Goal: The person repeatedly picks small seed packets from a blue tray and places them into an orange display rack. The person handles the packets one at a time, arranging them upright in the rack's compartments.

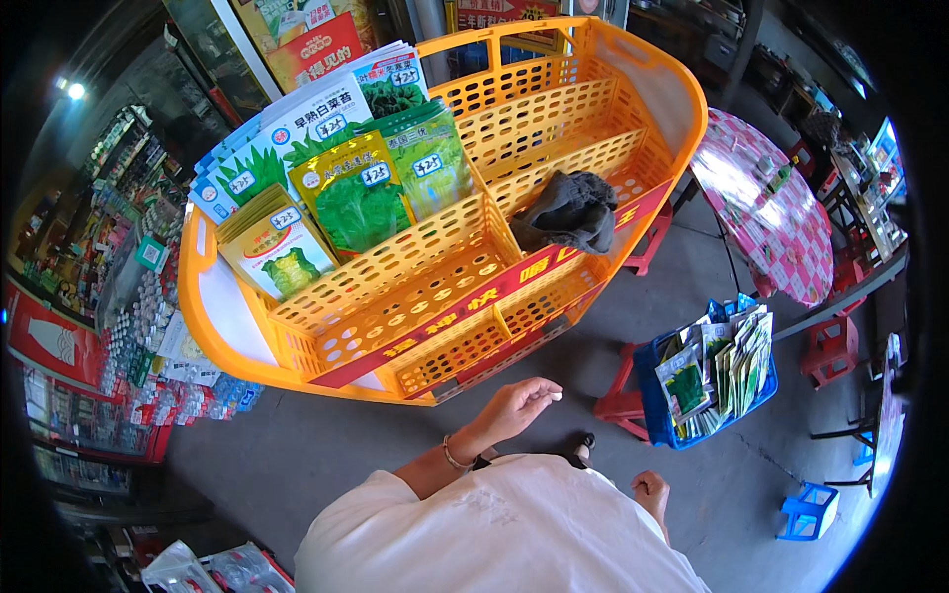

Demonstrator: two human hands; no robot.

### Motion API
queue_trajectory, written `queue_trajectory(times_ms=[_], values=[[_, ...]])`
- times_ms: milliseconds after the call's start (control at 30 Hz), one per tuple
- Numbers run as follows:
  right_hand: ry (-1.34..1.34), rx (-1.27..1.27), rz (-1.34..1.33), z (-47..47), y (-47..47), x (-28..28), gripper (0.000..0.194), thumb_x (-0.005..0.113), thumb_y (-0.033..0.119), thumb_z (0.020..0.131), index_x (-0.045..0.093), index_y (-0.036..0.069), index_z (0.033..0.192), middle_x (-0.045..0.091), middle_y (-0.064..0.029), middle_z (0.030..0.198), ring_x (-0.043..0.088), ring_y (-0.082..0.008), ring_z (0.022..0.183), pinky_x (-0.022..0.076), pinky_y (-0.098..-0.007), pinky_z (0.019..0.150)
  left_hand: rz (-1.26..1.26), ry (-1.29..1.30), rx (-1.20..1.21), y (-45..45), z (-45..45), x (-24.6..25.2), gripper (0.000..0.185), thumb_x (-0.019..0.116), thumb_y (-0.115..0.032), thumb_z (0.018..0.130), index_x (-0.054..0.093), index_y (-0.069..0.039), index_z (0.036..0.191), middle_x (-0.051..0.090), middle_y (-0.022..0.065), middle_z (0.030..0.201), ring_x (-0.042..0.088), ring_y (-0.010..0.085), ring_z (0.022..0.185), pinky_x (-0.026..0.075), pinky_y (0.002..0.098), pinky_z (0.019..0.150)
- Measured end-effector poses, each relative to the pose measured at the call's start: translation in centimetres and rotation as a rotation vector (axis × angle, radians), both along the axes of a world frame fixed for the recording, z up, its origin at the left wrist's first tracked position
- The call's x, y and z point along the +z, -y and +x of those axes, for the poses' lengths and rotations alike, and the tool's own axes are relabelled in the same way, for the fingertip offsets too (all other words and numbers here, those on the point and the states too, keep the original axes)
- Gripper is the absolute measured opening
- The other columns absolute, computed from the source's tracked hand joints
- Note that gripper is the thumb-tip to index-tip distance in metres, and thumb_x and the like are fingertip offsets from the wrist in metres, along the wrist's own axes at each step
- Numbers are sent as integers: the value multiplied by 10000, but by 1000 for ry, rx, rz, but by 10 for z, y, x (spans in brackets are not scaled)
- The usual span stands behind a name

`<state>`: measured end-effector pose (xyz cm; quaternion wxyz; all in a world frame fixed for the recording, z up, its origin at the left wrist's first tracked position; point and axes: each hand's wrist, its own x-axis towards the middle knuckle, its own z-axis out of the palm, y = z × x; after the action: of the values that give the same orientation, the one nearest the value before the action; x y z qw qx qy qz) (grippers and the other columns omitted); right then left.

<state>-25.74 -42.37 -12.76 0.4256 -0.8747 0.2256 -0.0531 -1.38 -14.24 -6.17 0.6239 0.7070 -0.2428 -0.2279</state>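
Observation:
My left hand (519,408) is in the air just in front of the orange plastic display rack (415,304), touching nothing. Its fingers are loosely bent, with nothing visible in them. Lower down by my right side hangs my right hand (651,491), its fingers curled into a loose fist. Seed packets with price stickers fill the rack's left compartments: a yellow-green packet (352,196), a green packet (434,163), a white packet (285,259) and taller ones behind. A dark grey cloth item (567,211) lies over the front right divider.
On a red stool (619,408) at right stands a blue basket (656,363) packed with seed packets. Beyond is a round table with a pink checked cover (767,207). A blue stool (808,511) stands lower right; crowded goods shelves (141,311) line the left.

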Motion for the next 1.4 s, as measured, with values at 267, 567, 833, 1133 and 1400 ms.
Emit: queue_trajectory(times_ms=[267, 567, 833, 1133, 1400], values=[[119, 179, -14, 28, 107, 3, 150, 493, -85, 690, 611, 7, 696, 602, -123, 658, 597, -238, 604, 467, -312, 564, 17, 41, 192, 54, -47, -14, 172, 579, -79, 903, 596, -10, 1060, 682, 90, 940, 658, 140, 843, 520, 265, 757], [117, 105, 45, 45, 247, -9, 141, 490, -87, 678, 599, 1, 688, 566, -94, 615, 558, -179, 556, 432, -286, 517, 53, 630, 1004, 13, 39, 101, 267, 552, -179, 943, 574, -56, 1179, 620, 54, 1129, 580, 118, 1014, 472, 250, 855], [221, 161, 10, 69, 251, -4, 145, 474, -100, 698, 580, -1, 690, 557, -95, 643, 538, -191, 579, 425, -286, 533, 351, 1004, 1180, -116, 180, 257, 184, 622, -148, 886, 648, 0, 993, 670, 47, 888, 607, 85, 789, 481, 226, 716], [172, 14, -58, 70, 190, -5, 105, 488, -87, 714, 556, -15, 680, 561, -107, 633, 545, -213, 572, 432, -310, 528, 648, 929, 961, -150, 258, 260, 179, 683, -184, 819, 679, -38, 922, 691, 74, 809, 648, 128, 730, 489, 263, 649], [253, 22, -24, 89, 163, 6, 155, 459, -112, 708, 578, -14, 701, 567, -107, 650, 560, -199, 592, 442, -291, 550, 819, 1007, 976, -164, 296, 259, 162, 700, -177, 776, 677, -42, 863, 692, 93, 782, 668, 166, 704, 510, 287, 646]])
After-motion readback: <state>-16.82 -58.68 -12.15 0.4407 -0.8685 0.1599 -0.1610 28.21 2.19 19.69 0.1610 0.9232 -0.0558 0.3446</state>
